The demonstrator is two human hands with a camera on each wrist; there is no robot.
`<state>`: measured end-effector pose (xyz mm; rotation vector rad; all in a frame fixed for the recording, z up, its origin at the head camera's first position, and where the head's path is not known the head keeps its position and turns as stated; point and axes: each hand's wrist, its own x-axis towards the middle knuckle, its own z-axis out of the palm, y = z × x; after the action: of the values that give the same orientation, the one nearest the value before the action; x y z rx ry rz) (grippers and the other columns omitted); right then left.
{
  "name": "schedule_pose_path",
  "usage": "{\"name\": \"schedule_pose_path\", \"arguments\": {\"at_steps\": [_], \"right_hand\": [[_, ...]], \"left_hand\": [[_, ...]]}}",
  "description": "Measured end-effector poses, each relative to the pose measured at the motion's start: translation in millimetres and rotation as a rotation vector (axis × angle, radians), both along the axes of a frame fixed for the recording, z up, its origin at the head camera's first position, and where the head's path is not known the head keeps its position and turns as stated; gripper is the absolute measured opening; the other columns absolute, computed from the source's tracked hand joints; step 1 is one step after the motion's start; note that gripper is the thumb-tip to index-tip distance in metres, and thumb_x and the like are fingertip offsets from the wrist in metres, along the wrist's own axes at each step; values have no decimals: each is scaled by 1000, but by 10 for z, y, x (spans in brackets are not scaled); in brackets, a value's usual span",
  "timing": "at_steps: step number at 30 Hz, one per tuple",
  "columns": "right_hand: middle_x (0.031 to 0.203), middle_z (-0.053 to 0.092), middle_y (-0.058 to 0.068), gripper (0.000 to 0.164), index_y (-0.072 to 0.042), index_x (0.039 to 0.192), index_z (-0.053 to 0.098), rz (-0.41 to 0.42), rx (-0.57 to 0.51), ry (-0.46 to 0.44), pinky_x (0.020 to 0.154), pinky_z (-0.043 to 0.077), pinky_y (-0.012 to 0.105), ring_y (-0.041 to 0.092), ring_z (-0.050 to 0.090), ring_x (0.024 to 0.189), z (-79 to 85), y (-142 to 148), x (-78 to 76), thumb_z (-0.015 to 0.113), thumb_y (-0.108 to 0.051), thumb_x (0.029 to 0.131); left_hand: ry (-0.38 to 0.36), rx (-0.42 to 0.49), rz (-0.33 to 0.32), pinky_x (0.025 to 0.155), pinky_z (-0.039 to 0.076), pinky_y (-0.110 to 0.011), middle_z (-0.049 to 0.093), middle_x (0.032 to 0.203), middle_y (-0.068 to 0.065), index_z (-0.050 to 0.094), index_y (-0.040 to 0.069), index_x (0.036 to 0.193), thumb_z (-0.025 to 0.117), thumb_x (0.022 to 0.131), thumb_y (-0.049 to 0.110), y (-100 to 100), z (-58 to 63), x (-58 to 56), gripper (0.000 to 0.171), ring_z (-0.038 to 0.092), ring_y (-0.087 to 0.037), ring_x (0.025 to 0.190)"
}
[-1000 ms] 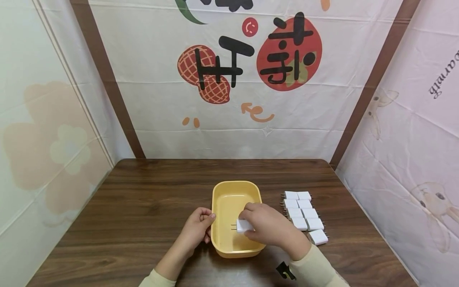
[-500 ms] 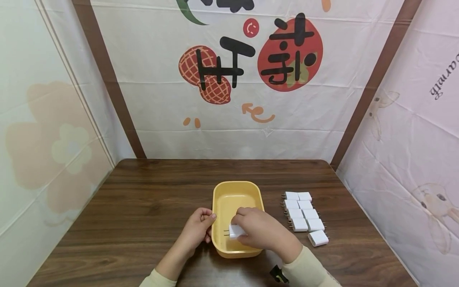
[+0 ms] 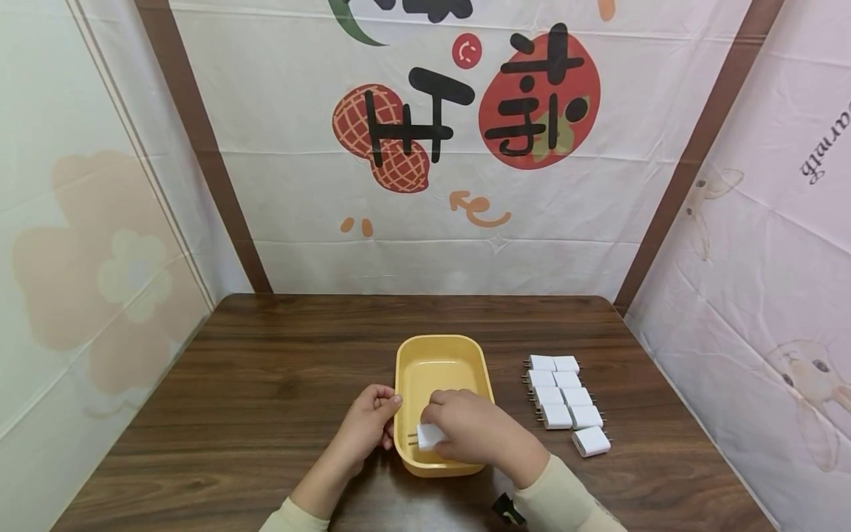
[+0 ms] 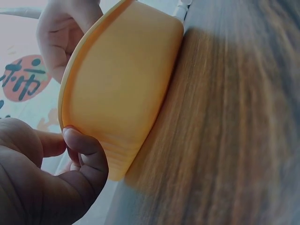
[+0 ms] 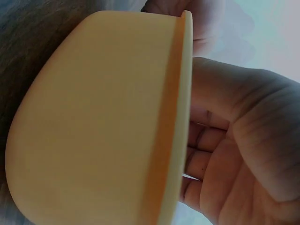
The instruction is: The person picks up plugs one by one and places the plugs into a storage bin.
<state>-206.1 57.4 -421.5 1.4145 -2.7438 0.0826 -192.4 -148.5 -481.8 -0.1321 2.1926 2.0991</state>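
Observation:
A yellow rectangular bin [image 3: 442, 347] sits on the wooden table. My left hand [image 3: 368, 421] pinches the bin's left rim between thumb and fingers; the left wrist view shows the thumb and forefinger [image 4: 86, 145] meeting at that rim. Inside the bin, toward its near end, my right hand [image 3: 475, 428] holds a white charger plug [image 3: 428, 437] whose two prongs point left. From the right wrist, the bin's wall [image 5: 93, 117] hides the plug and the fingertips of the right hand [image 5: 234, 136].
Right of the bin, several white charger plugs [image 3: 557, 417] lie in two columns on the table [image 3: 299, 355]. One plug [image 3: 592, 441] sits apart at the near end. A black strap end [image 3: 508, 510] shows beside the right sleeve. Printed cloth walls border the table.
My right hand has moved left and toward me inside the bin, carrying the charger plug lower. The left hand keeps its pinch on the rim.

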Motion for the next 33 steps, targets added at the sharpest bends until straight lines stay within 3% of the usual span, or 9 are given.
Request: {"name": "schedule_pose_path", "arguments": {"at_steps": [17,33], "right_hand": [[91,60,-12,24,-23,102,74,28,31,-26,69,48,25,3,53,74,-97,-132,-37,84,-34,83],[98,66,-10,26,-23,105,76,28,48,-38,79,55,26,6,65,87,-177,-153,-40,86,-33,82]], "left_hand": [[1,21,-12,44,44,-24,54,80,-8,49,-2,121,56,106,18,1,6,10,26,49,-15,55],[-16,37,-22,46,45,-22,52,75,-6,49,-4,117,54,106,15,-9,6,-10,22,49,-12,54]]}}
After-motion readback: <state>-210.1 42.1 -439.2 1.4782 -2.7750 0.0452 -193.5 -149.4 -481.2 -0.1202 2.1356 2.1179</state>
